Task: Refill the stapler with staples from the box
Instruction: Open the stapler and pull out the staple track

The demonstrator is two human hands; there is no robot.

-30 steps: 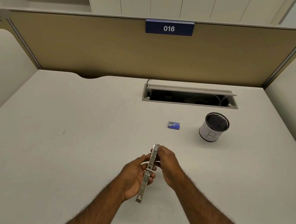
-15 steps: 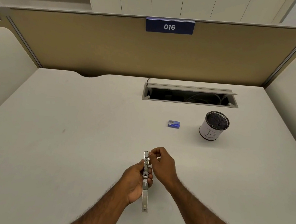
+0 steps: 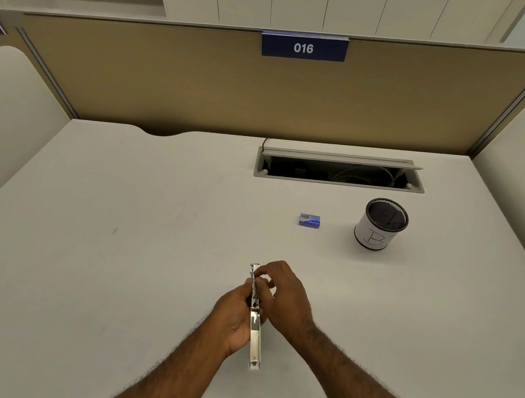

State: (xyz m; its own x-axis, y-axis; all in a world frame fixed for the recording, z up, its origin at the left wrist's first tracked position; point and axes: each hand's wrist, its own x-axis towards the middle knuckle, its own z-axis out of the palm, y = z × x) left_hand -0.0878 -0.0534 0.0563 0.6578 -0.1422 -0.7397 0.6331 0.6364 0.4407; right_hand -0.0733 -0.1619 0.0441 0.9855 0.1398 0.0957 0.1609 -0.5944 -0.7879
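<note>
A slim metal stapler [image 3: 255,333] is opened out into one long strip, pointing away from me above the white desk [image 3: 96,247]. My left hand [image 3: 233,316] grips its middle from the left. My right hand [image 3: 281,292] pinches the far half with fingertips near the front end. Whether staples lie in the channel is too small to tell. The small blue staple box [image 3: 309,220] lies on the desk well beyond my hands, slightly right, untouched.
A black mesh pen cup [image 3: 380,224] wrapped in white paper marked "B" stands right of the box. Behind it is an open cable tray [image 3: 337,173] in the desk. A tan partition with a "016" sign [image 3: 304,47] closes off the back.
The stapler has swung from a tilt to nearly straight and shifted slightly left. My right hand's fingers moved up to its far end.
</note>
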